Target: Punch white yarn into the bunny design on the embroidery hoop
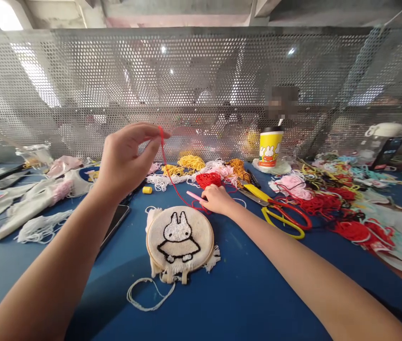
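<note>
Raised at the left of centre, my left hand (126, 158) pinches a strand of red yarn (167, 166) between thumb and fingers. The strand runs slackly down to the table beside my right hand (217, 199). That hand is low over the table, its fingers closed around a pink punch needle (194, 195); its fingertips are partly hidden. Just beyond it lies a bundle of red yarn (208, 179). Nearer to me, an embroidery hoop (179, 237) holds cream cloth with a black-outlined rabbit, its head filled with white loops. Fringed cloth edges stick out around the hoop.
Yellow-handled scissors (258, 194) and red-handled scissors (293, 210) lie to the right, beside tangled yarn (315, 203). A yellow cup (270, 148) stands behind. A phone (115, 222) lies under my left forearm. White thread (144, 308) curls below the hoop. A perforated metal screen (194, 71) rises behind the table.
</note>
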Action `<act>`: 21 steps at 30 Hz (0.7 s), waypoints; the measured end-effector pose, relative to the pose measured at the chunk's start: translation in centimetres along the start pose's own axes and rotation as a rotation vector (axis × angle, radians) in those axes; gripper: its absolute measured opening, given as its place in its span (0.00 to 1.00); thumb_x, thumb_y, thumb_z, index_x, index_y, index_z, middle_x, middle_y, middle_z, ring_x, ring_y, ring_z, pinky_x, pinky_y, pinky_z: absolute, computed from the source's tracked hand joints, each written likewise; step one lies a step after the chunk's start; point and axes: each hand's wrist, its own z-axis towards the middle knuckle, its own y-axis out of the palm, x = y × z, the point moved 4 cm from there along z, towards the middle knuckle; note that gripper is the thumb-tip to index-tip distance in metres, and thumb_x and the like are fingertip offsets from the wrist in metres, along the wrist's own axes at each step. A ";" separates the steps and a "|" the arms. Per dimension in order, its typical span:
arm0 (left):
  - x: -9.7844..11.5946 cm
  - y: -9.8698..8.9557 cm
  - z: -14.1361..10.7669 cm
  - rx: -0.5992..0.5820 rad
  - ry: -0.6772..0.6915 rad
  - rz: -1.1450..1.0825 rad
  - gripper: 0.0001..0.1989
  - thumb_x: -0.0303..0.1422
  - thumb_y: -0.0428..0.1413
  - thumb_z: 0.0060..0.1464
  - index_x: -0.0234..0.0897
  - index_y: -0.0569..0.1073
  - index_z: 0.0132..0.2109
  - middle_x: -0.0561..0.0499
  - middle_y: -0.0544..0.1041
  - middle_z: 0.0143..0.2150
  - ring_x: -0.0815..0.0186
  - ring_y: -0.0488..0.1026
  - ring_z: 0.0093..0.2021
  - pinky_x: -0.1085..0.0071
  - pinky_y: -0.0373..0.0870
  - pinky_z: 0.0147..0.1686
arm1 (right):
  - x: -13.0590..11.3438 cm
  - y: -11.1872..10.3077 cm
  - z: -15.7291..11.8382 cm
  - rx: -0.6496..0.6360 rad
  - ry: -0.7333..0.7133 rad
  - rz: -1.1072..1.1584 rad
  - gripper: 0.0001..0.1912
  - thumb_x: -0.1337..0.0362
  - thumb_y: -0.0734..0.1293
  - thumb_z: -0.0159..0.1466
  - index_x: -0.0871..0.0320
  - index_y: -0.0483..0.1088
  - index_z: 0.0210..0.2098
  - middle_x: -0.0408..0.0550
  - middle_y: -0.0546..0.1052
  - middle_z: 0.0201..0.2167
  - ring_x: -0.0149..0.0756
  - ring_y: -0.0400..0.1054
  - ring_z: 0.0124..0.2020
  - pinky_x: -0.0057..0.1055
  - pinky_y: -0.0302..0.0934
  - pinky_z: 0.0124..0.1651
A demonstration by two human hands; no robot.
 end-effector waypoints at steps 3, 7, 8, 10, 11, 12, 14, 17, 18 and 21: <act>-0.4 0.2 0.0 -0.045 -0.174 -0.209 0.06 0.26 0.53 0.44 0.30 0.73 0.32 0.50 0.76 0.30 0.70 0.73 0.32 0.73 0.69 0.33 | 0.0 0.1 0.2 0.028 0.051 0.065 0.14 0.62 0.58 0.61 0.60 0.61 0.44 0.49 0.66 0.44 0.34 0.63 0.40 0.37 0.61 0.41; -0.6 0.8 -0.2 -0.178 -0.277 -0.186 0.05 0.26 0.54 0.42 0.31 0.74 0.29 0.52 0.75 0.23 0.70 0.73 0.26 0.72 0.69 0.29 | 1.2 -1.2 0.8 0.133 0.140 0.215 0.14 0.62 0.58 0.60 0.60 0.61 0.45 0.49 0.66 0.43 0.34 0.64 0.40 0.37 0.61 0.40; -0.7 0.8 -0.2 -0.194 -0.289 -0.148 0.05 0.26 0.54 0.42 0.31 0.74 0.30 0.52 0.75 0.22 0.69 0.73 0.25 0.72 0.69 0.29 | 1.7 -1.8 0.9 0.176 0.162 0.256 0.14 0.62 0.58 0.60 0.60 0.61 0.45 0.49 0.66 0.43 0.34 0.64 0.40 0.37 0.61 0.40; -1.1 0.8 -0.4 -0.210 -0.287 -0.098 0.06 0.26 0.54 0.42 0.31 0.74 0.30 0.52 0.75 0.21 0.69 0.73 0.25 0.72 0.68 0.28 | 2.7 -3.5 0.8 0.269 0.194 0.328 0.15 0.62 0.58 0.60 0.61 0.60 0.45 0.49 0.66 0.43 0.34 0.64 0.40 0.38 0.61 0.40; -1.4 0.7 -0.5 -0.217 -0.281 -0.085 0.06 0.26 0.53 0.42 0.32 0.74 0.30 0.52 0.76 0.22 0.69 0.73 0.25 0.72 0.68 0.28 | 3.2 -4.5 0.7 0.309 0.204 0.358 0.15 0.62 0.58 0.60 0.61 0.60 0.45 0.49 0.66 0.43 0.34 0.64 0.40 0.37 0.61 0.40; -1.6 0.7 -0.5 -0.221 -0.276 -0.070 0.06 0.27 0.53 0.42 0.32 0.74 0.30 0.51 0.76 0.22 0.69 0.74 0.26 0.73 0.68 0.28 | 3.6 -5.4 0.5 0.335 0.207 0.385 0.14 0.62 0.57 0.61 0.62 0.60 0.45 0.49 0.66 0.42 0.33 0.64 0.39 0.36 0.61 0.39; -2.1 0.5 -0.7 -0.229 -0.269 -0.019 0.07 0.27 0.53 0.42 0.33 0.74 0.31 0.52 0.76 0.24 0.70 0.74 0.26 0.74 0.67 0.27 | 4.0 -7.0 -0.3 0.328 0.193 0.430 0.15 0.65 0.47 0.64 0.63 0.60 0.43 0.51 0.67 0.39 0.29 0.64 0.35 0.28 0.61 0.34; -2.4 0.3 -0.6 -0.230 -0.232 0.107 0.07 0.26 0.52 0.42 0.33 0.74 0.30 0.55 0.74 0.21 0.74 0.72 0.24 0.77 0.65 0.28 | 3.5 -7.5 -1.9 0.096 0.109 0.464 0.16 0.66 0.47 0.62 0.62 0.63 0.35 0.48 0.70 0.29 0.25 0.63 0.23 0.23 0.57 0.23; -2.3 0.2 -0.5 -0.222 -0.210 0.154 0.08 0.25 0.51 0.41 0.33 0.74 0.30 0.57 0.73 0.20 0.76 0.71 0.22 0.78 0.63 0.28 | 3.1 -7.1 -2.6 -0.031 0.070 0.465 0.12 0.66 0.52 0.60 0.62 0.64 0.31 0.46 0.71 0.24 0.24 0.62 0.20 0.22 0.55 0.21; -2.1 0.2 -0.4 -0.213 -0.134 0.277 0.09 0.23 0.49 0.41 0.32 0.73 0.30 0.59 0.72 0.19 0.79 0.68 0.21 0.80 0.60 0.28 | 1.4 -4.9 -5.1 -0.420 -0.039 0.426 0.05 0.66 0.66 0.46 0.62 0.66 0.21 0.41 0.69 0.14 0.26 0.60 0.16 0.23 0.53 0.19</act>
